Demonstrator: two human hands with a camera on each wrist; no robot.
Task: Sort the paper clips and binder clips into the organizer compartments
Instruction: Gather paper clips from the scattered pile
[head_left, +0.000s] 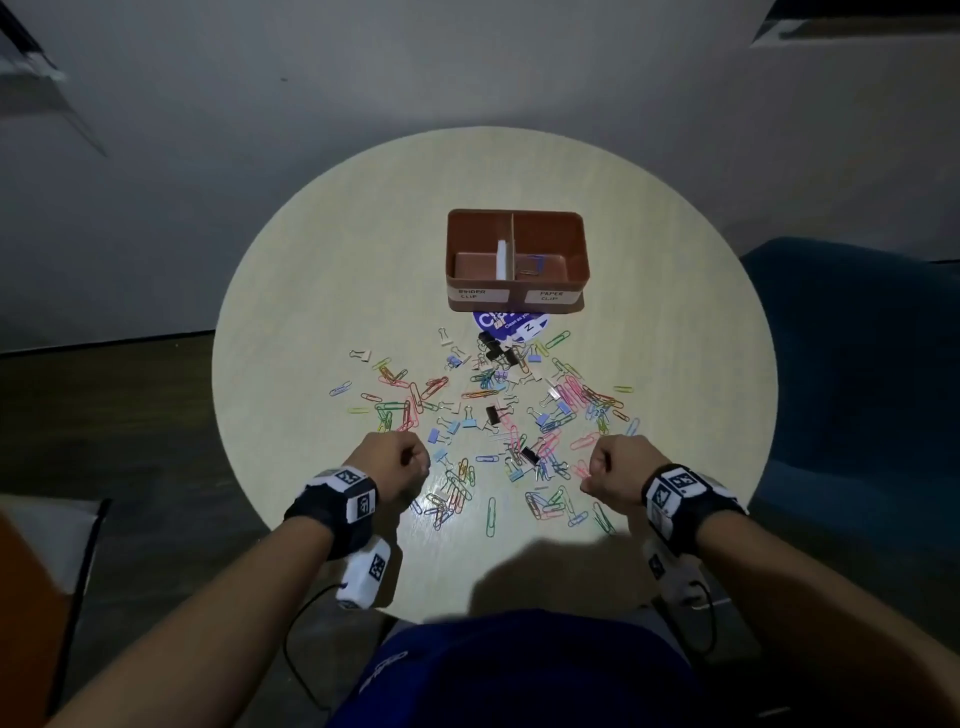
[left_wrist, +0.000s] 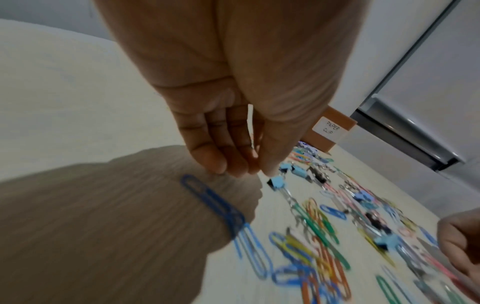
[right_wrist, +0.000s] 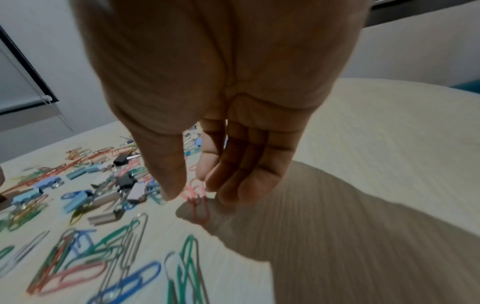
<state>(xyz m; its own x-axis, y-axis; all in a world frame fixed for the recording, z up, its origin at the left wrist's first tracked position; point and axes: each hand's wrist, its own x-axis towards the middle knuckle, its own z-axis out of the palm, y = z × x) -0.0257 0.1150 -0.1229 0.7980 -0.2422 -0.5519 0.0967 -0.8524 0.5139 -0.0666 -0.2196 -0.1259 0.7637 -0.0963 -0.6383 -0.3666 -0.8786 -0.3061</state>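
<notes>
Clips lie scattered on the round table (head_left: 291, 291) in front of the organizer (head_left: 518, 260), most of them still unsorted. The right hand (head_left: 621, 470), fingers bent downward, comes down on a pink paper clip (right_wrist: 194, 190) at the pile's right edge, thumb and forefinger either side of it; whether it is pinched yet I cannot tell. The left hand (head_left: 392, 462), fingers curled and seemingly empty, hovers just beside a light blue binder clip (left_wrist: 276, 182) at the pile's left edge. Best to nip one clip cleanly free of its neighbours, then carry pink to the right compartment labelled for paper clips, blue to the left.
</notes>
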